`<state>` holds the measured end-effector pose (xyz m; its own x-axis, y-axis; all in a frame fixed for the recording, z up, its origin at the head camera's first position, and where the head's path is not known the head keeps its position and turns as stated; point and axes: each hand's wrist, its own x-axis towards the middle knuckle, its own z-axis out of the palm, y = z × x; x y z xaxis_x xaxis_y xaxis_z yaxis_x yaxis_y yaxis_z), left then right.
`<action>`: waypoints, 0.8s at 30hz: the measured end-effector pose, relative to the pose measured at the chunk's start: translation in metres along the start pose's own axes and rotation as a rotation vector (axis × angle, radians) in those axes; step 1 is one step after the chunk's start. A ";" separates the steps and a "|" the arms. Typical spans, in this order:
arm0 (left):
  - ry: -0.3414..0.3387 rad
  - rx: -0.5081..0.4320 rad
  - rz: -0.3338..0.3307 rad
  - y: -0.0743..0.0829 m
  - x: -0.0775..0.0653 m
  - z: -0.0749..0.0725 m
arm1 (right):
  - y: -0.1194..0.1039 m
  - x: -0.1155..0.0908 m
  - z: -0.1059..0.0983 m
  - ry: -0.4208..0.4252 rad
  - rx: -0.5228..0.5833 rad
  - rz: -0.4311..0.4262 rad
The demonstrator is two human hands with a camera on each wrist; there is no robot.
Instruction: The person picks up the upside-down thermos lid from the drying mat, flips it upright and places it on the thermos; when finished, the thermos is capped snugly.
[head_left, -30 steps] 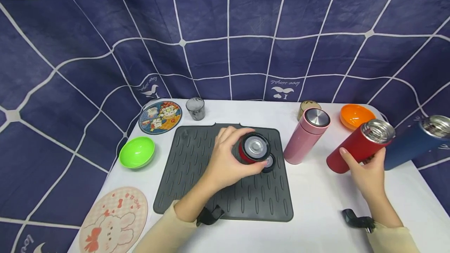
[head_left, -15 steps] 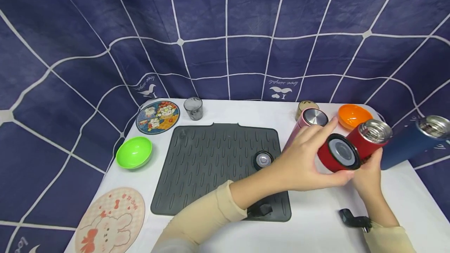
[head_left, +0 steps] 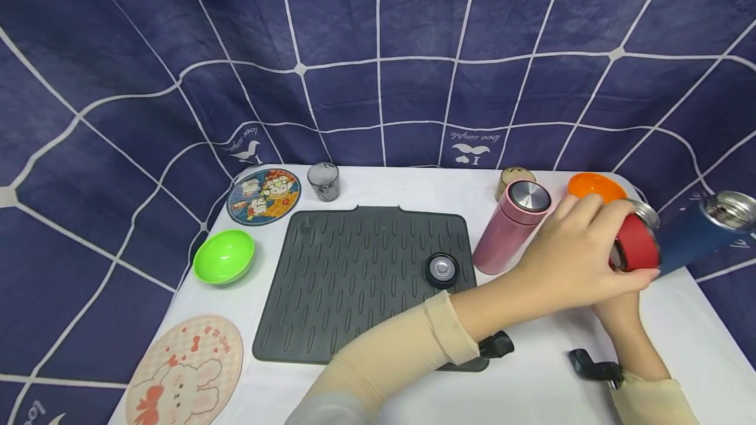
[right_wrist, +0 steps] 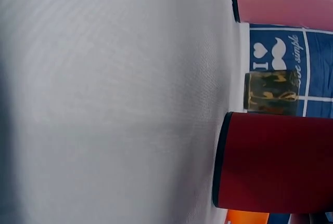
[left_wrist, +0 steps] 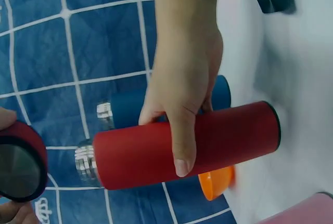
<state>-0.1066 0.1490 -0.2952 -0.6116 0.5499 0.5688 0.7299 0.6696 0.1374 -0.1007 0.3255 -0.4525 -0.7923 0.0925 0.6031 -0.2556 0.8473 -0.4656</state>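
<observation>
My left hand (head_left: 575,258) holds a red bottle lid (head_left: 640,246) with a black rim between its thumb and fingers. The lid overlaps the mouth of the red thermos in the head view. In the left wrist view, a gap separates the lid (left_wrist: 21,161) from the thermos's silver neck (left_wrist: 84,162). My right hand (left_wrist: 182,86) grips the uncapped red thermos (left_wrist: 135,156) round its middle. The thermos stands on the white table, and its base (right_wrist: 260,164) shows in the right wrist view. In the head view my left hand hides most of it.
Behind the red thermos stand a blue thermos (head_left: 688,235) without a lid and an orange bowl (head_left: 590,185). A pink thermos (head_left: 502,235) is left of it, near an amber glass (head_left: 514,178). A black stopper (head_left: 441,271) lies on the grey mat (head_left: 354,281). A green bowl (head_left: 224,256) sits left.
My left hand has carried the red lid from over the mat rightward to the red thermos, turning it on the way. My right hand keeps its grip on the thermos.
</observation>
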 end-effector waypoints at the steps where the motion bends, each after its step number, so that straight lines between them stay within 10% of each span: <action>1: 0.015 0.028 -0.015 0.002 0.003 0.003 | 0.000 0.002 0.000 0.000 0.045 0.055; 10: -0.232 0.121 -0.158 0.022 0.034 0.032 | -0.006 0.004 0.000 -0.035 0.134 0.260; 18: -0.093 0.051 -0.110 0.014 0.045 0.051 | -0.006 0.010 0.002 0.007 0.286 0.289; 24: -0.155 -0.032 -0.122 0.011 0.056 0.053 | -0.023 0.015 -0.003 0.024 0.397 0.254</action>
<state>-0.1490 0.2129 -0.3047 -0.7342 0.5371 0.4152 0.6549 0.7215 0.2247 -0.1048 0.3087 -0.4307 -0.8454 0.2867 0.4507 -0.2512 0.5313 -0.8091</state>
